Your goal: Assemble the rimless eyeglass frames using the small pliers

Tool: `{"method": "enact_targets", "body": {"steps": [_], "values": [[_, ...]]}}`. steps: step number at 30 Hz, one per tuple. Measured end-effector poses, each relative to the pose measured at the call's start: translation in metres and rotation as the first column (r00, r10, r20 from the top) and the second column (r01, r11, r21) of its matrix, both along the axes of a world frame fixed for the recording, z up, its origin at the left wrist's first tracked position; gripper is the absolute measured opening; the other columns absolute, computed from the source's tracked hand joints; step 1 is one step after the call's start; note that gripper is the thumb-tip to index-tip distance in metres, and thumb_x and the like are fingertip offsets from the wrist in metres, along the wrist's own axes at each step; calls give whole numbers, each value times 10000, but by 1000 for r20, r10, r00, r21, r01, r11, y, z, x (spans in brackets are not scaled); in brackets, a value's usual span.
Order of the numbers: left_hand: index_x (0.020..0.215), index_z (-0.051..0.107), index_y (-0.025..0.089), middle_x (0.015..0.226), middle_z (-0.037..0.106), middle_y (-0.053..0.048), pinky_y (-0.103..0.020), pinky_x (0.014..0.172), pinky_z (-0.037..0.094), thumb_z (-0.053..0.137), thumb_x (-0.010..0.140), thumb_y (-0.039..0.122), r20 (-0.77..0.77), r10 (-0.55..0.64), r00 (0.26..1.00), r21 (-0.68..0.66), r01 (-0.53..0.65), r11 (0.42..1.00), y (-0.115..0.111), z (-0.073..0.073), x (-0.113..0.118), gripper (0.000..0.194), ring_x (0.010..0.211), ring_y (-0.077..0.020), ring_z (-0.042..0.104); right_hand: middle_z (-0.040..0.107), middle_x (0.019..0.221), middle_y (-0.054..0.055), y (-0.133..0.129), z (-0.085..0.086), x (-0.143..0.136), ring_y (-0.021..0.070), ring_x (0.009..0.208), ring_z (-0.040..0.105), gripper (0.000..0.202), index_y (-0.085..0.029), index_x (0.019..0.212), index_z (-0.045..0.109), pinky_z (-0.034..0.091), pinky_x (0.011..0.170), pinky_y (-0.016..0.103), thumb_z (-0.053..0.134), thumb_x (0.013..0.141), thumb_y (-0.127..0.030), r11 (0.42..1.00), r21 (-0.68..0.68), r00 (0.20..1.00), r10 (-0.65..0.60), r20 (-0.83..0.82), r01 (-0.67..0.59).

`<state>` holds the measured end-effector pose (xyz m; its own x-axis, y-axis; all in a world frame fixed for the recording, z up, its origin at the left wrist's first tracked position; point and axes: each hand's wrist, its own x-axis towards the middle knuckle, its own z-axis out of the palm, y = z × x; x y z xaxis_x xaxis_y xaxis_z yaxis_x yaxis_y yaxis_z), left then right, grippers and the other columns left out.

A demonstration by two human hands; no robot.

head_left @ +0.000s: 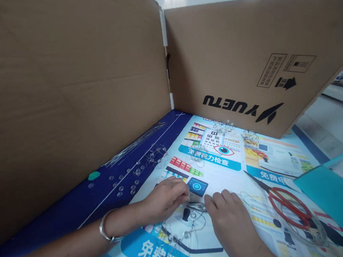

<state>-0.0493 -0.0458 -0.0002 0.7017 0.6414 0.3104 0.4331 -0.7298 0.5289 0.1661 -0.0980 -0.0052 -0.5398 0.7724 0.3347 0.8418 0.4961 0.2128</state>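
Observation:
My left hand (170, 195), with a silver bangle at the wrist, is closed in a pinch at the top of a loop of clear beads on thin wire (186, 235). The loop spreads over the printed sheet below both hands. My right hand (227, 210) is closed, its fingertips around the end of a small silver metal tool (196, 206) that looks like narrow pliers. The tool's tip points at my left fingertips, and its other end is hidden in my right hand. The exact pinch point of my left fingers is hidden.
Loose clear beads (121, 188), a green piece (93, 176) and a bundle of wires (137, 143) lie left. Several beaded wire pieces (197, 152) lie further back. Red-handled scissors (290, 207) rest on a wire coil (319, 231) at right. Cardboard walls (239, 58) stand behind and left.

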Motion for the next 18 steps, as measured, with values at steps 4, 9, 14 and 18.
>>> {"method": "enact_targets", "body": {"steps": [4, 9, 14, 18], "values": [[796, 431, 174, 762, 540, -22, -285, 676, 352, 361, 878, 144, -22, -12, 1000, 27, 13, 1000, 0, 0, 1, 112, 712, -150, 468, 513, 735, 33, -1, 1, -1, 194, 729, 434, 258, -166, 967, 586, 302, 647, 342, 518, 734, -78, 1000, 9, 1000, 0, -5, 0], [800, 420, 176, 764, 541, -17, -284, 676, 351, 364, 862, 118, -25, -19, 1000, 31, 20, 999, 1, -2, 1, 101, 711, -147, 470, 509, 725, 31, -2, 2, -2, 190, 712, 428, 248, -169, 964, 586, 296, 641, 342, 517, 741, -88, 1000, 7, 1000, 2, 6, -2], [786, 432, 173, 754, 534, -17, -286, 674, 361, 396, 858, 136, -45, -17, 999, 64, 20, 998, 0, -4, 1, 88, 714, -147, 472, 513, 736, 33, -1, 2, -1, 189, 720, 425, 248, -168, 978, 584, 300, 657, 344, 504, 758, -86, 1000, 3, 1000, 21, 6, -22], [784, 443, 172, 758, 536, -18, -288, 682, 371, 411, 866, 155, -47, -49, 998, 74, 52, 996, 0, -4, 0, 90, 728, -145, 467, 514, 736, 30, 0, 3, 0, 187, 713, 420, 237, -170, 972, 584, 300, 659, 344, 508, 762, -93, 1000, -4, 999, 31, 9, -31]]}}
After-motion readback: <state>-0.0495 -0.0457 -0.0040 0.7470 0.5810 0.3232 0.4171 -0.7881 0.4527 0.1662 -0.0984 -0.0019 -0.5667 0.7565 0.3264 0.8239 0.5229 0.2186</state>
